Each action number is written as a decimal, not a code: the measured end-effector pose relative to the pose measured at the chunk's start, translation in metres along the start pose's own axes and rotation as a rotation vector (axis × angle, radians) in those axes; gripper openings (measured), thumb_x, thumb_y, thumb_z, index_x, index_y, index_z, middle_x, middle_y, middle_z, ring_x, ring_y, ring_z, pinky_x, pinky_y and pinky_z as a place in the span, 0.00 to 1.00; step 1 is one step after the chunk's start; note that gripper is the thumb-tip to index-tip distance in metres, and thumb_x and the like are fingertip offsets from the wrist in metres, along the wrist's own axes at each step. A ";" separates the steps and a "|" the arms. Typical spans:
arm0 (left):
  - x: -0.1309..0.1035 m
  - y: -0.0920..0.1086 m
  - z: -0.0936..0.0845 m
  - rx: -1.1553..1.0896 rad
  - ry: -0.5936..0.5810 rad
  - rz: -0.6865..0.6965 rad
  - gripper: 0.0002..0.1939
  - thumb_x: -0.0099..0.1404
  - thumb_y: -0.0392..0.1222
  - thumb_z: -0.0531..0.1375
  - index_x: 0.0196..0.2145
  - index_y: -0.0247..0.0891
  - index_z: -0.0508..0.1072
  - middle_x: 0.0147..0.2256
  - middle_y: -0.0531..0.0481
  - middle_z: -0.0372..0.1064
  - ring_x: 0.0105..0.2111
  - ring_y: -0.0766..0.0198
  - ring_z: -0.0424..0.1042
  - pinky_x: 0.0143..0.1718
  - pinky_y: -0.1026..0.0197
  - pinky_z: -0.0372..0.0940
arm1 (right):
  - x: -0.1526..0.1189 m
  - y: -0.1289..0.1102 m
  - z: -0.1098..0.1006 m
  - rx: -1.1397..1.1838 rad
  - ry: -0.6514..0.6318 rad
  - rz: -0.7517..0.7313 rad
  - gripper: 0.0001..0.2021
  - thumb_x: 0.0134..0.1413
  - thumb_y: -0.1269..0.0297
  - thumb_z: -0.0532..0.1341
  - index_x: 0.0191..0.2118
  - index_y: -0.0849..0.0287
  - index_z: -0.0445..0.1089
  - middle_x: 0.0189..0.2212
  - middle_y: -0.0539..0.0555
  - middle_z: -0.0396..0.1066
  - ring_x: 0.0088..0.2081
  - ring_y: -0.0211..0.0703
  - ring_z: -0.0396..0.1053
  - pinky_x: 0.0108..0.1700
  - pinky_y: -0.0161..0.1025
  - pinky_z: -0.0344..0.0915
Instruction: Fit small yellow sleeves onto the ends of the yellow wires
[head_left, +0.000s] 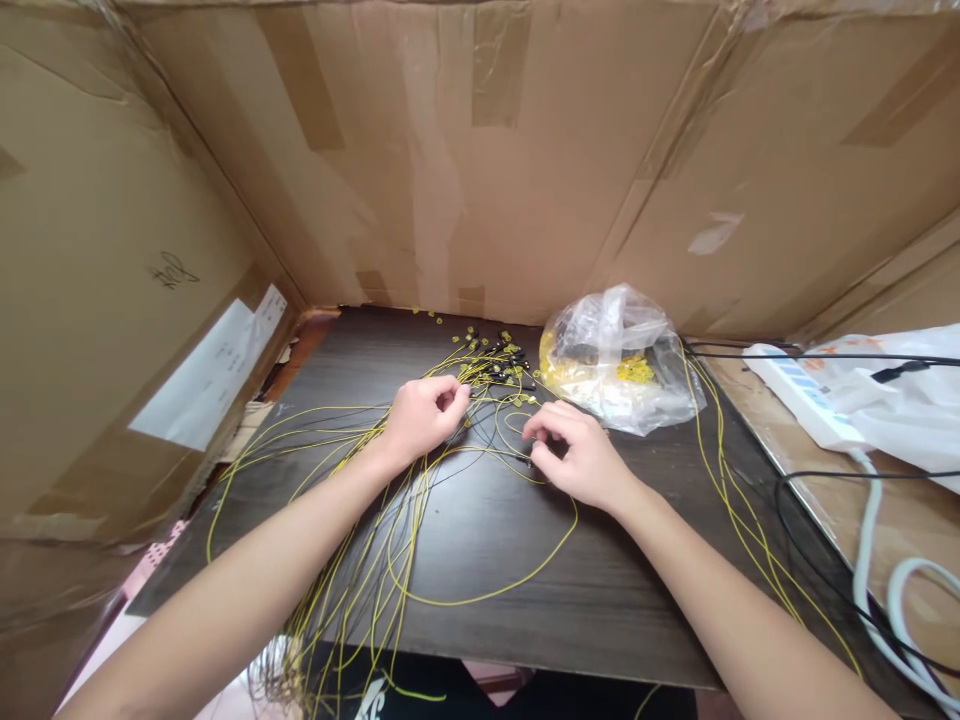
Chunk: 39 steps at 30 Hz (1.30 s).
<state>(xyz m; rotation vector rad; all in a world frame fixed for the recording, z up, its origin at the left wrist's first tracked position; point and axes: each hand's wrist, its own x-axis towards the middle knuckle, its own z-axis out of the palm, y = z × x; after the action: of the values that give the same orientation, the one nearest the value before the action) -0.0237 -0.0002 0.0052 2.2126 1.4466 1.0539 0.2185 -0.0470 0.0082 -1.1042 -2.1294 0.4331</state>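
Observation:
My left hand is closed in a pinch near the middle of the dark table, over a bundle of thin yellow wires. What sits between its fingertips is too small to make out. To its right, my right hand is curled, with thumb and index finger close together. Something small and dark shows at the thumb tip, but I cannot tell what it is. Just beyond both hands lies a pile of small black parts mixed with little yellow pieces. One yellow wire loops across the table below the right hand.
Behind my right hand stands a clear plastic bag with yellow pieces inside. Cardboard walls enclose the table at the back and sides. At right are a white power strip, cables and more yellow wires. Wires hang over the front edge.

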 end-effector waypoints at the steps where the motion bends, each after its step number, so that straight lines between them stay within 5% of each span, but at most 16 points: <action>1: 0.000 0.000 0.000 0.022 0.004 0.002 0.20 0.69 0.47 0.55 0.22 0.36 0.69 0.19 0.53 0.66 0.21 0.68 0.61 0.27 0.62 0.52 | -0.001 -0.003 0.000 -0.007 -0.037 -0.023 0.08 0.50 0.76 0.58 0.32 0.58 0.71 0.27 0.50 0.68 0.32 0.42 0.65 0.37 0.39 0.61; 7: 0.001 0.003 0.000 0.054 0.011 -0.004 0.19 0.68 0.47 0.54 0.21 0.37 0.65 0.19 0.53 0.65 0.21 0.67 0.60 0.27 0.62 0.51 | -0.006 -0.013 0.004 -0.169 -0.185 -0.006 0.02 0.59 0.70 0.62 0.37 0.58 0.73 0.31 0.53 0.71 0.36 0.46 0.65 0.39 0.42 0.62; 16: -0.001 0.004 0.000 0.030 0.033 0.098 0.21 0.68 0.44 0.53 0.18 0.39 0.57 0.18 0.54 0.56 0.20 0.67 0.56 0.26 0.61 0.49 | -0.008 -0.015 0.012 -0.246 -0.178 -0.015 0.06 0.64 0.72 0.59 0.35 0.59 0.71 0.33 0.55 0.72 0.37 0.47 0.65 0.41 0.43 0.64; 23: -0.003 0.012 -0.006 -0.003 0.126 0.381 0.08 0.71 0.41 0.52 0.39 0.37 0.70 0.37 0.44 0.71 0.40 0.56 0.69 0.43 0.55 0.64 | -0.010 -0.019 0.019 -0.362 -0.204 -0.038 0.07 0.67 0.71 0.55 0.36 0.60 0.67 0.36 0.58 0.71 0.38 0.49 0.63 0.41 0.45 0.61; 27: -0.007 0.018 -0.005 0.000 -0.039 0.496 0.09 0.66 0.40 0.56 0.43 0.38 0.71 0.43 0.43 0.74 0.44 0.54 0.71 0.49 0.51 0.64 | -0.008 -0.020 0.006 -0.258 -0.252 0.017 0.02 0.61 0.72 0.59 0.36 0.58 0.66 0.37 0.55 0.71 0.39 0.47 0.63 0.42 0.44 0.59; 32: -0.007 0.019 -0.002 0.013 -0.230 0.510 0.10 0.65 0.45 0.61 0.41 0.39 0.74 0.35 0.48 0.74 0.36 0.57 0.71 0.42 0.54 0.63 | -0.007 -0.022 -0.002 -0.256 -0.249 0.033 0.05 0.51 0.73 0.60 0.34 0.58 0.65 0.36 0.54 0.71 0.38 0.47 0.62 0.42 0.44 0.56; 39: -0.007 0.017 -0.001 0.008 -0.380 0.546 0.07 0.63 0.44 0.63 0.32 0.39 0.76 0.29 0.51 0.72 0.31 0.61 0.68 0.39 0.56 0.61 | -0.008 -0.020 -0.002 -0.237 -0.219 0.001 0.05 0.50 0.74 0.60 0.32 0.58 0.64 0.32 0.53 0.69 0.35 0.44 0.62 0.40 0.42 0.54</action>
<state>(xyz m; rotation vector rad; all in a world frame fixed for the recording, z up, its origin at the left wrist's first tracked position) -0.0146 -0.0142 0.0126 2.7011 0.7056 0.6974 0.2111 -0.0649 0.0175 -1.2368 -2.4209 0.3204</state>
